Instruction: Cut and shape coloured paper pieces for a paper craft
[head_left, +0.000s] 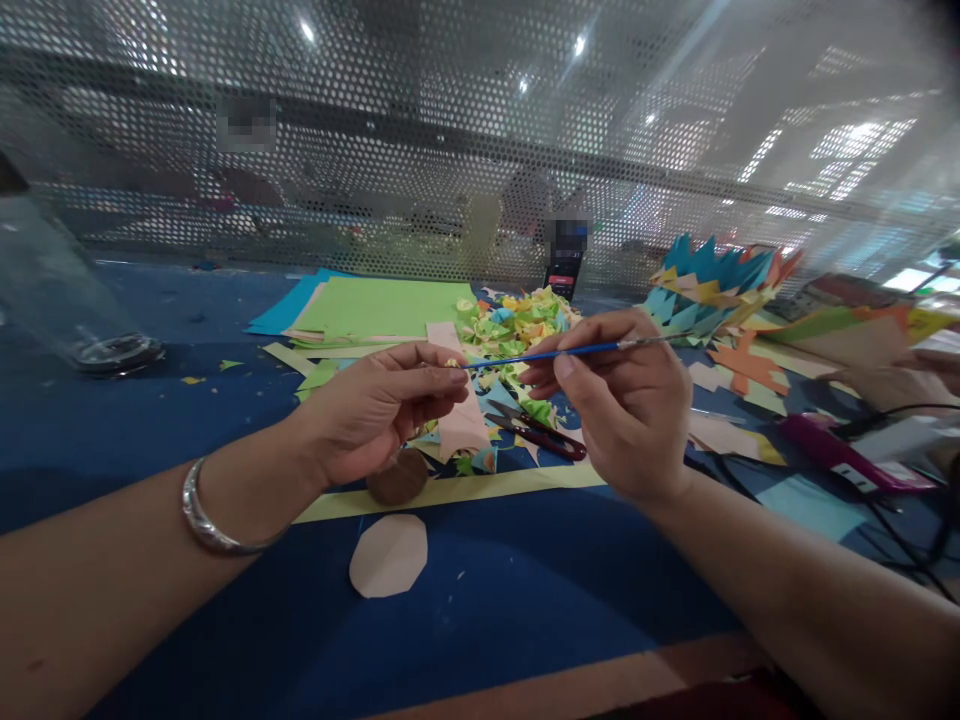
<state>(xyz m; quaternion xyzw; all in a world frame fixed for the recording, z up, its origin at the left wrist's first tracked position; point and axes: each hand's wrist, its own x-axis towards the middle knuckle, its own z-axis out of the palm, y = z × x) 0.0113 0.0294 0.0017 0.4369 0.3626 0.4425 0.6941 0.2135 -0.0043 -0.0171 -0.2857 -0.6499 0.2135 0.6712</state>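
Observation:
My right hand (pixel 634 400) pinches a thin blue stick (pixel 540 355) with a pale, silvery end on the right; its exact kind is unclear. The stick's left tip reaches the fingertips of my left hand (pixel 382 405), which is closed in a pinch on a small pale yellow piece of paper (pixel 452 363). Under the hands lie a pair of dark red thread snips (pixel 540 432), a pink paper strip (pixel 459 405) and a long yellow paper strip (pixel 480 488). A round brown disc (pixel 399 477) sits partly behind my left wrist. Nearer me rests a pale rounded paper cutout (pixel 390 556).
Coloured sheets (pixel 367 308) and a heap of crumpled paper scraps (pixel 521 320) lie behind. A phone (pixel 564 268) leans at the perforated metal screen (pixel 420 150). A glass jar (pixel 67 290) stands left. On the right are a spiky paper crown (pixel 712 285), a magenta tool (pixel 855 455), cables and another person's hand (pixel 892 385).

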